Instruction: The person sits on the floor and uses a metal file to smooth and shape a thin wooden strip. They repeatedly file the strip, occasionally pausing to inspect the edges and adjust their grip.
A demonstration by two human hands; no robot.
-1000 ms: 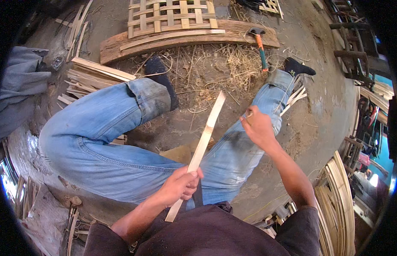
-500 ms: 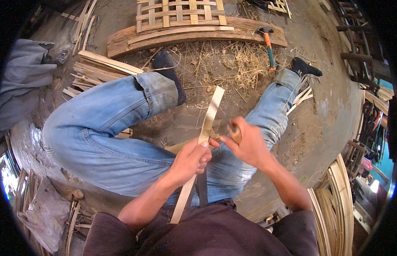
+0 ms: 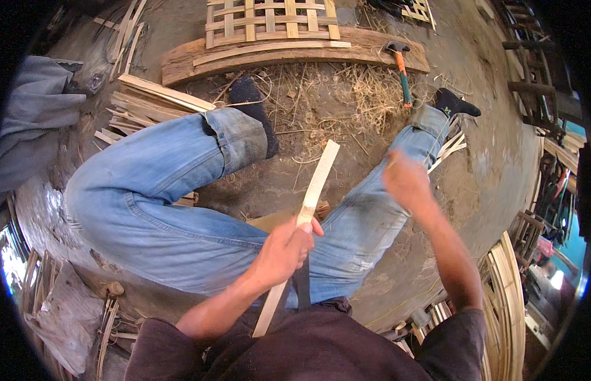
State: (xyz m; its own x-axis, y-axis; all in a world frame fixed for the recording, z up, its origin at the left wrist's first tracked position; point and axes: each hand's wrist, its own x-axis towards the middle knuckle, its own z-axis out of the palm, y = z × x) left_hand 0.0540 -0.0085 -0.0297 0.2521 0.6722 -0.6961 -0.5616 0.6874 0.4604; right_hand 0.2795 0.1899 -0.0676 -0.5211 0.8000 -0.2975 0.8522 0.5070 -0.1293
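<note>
A flat pale strip of bamboo or wood (image 3: 319,181) slants up and away from my lap. My left hand (image 3: 286,251) is closed around its lower middle, with the thumb on top. Farther right, over my right shin, my right hand (image 3: 408,182) is raised in a blurred fist, apart from the strip. A wooden-handled tool showed in that fist a moment earlier; now blur and the fingers hide it. Under the strip, across my thigh, lies a rounded wooden piece (image 3: 322,208), partly covered.
A woven slat panel (image 3: 270,26) rests on a thick plank (image 3: 181,63) ahead. A hammer (image 3: 403,76) with an orange and green handle leans at its right. Shavings (image 3: 365,101) litter the floor. Split strips lie in a pile (image 3: 149,105) at left and a bundle (image 3: 505,298) at right.
My right hand has swung away from the strip, forward and to the right. My left hand keeps its hold, and the strip's far end has shifted slightly right and nearer.
</note>
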